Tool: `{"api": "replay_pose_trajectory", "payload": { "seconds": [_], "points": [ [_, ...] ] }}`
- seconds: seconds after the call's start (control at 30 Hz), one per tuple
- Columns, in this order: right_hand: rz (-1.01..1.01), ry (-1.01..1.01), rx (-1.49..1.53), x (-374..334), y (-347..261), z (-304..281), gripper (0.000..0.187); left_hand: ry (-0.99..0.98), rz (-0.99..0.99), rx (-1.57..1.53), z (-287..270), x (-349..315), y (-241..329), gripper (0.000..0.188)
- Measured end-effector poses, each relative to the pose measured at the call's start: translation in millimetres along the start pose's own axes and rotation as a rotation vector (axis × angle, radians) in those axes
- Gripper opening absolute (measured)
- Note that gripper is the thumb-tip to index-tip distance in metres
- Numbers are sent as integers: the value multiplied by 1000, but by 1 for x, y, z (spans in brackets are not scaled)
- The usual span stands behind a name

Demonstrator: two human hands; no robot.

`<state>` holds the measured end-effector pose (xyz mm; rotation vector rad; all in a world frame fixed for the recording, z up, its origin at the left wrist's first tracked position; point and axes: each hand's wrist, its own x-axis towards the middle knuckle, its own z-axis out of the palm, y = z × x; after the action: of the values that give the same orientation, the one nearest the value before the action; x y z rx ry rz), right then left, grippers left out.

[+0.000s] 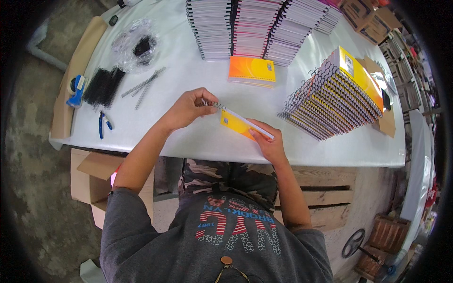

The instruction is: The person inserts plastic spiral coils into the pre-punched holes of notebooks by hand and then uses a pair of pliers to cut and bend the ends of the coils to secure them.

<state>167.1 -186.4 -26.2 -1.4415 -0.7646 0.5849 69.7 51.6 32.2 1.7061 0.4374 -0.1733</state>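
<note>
Pinches dark coil (pixel 220 107) between thumb and fingers of left grip (pixel 191 111), at left end of yellow booklet (pixel 236 124); clamps booklet's other end in right grip (pixel 270 141), above surface (pixel 188 148) near front edge. Looks barely begun on this one: shows coil only at that end, too small to tell if threaded. Seems done on coiled stack (pixel 335 101) at right; apparently leaves uncoiled booklets (pixel 251 69) ahead, spare black coils (pixel 101 88) at left. Bends both elbows, angles forearms inward, tilts booklet down rightward.

Tabletop (pixel 134 126) gives passage between left hand (pixel 192 107) and pliers (pixel 101 124); a notebook stack (pixel 335 96) blocks rightward, depth unclear.
</note>
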Motion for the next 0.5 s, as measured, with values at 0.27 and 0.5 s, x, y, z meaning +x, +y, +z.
{"api": "replay_pose_trajectory", "payload": {
  "seconds": [0.27, 0.5],
  "points": [
    [22, -48, 36, -1, 5, 0, 29, -66, 437, 974, 6, -8, 25, 26],
    [-13, -40, -98, -7, 4, 6, 28, 258, 832, 1246, 18, -10, 20, 24]
  ]
}}
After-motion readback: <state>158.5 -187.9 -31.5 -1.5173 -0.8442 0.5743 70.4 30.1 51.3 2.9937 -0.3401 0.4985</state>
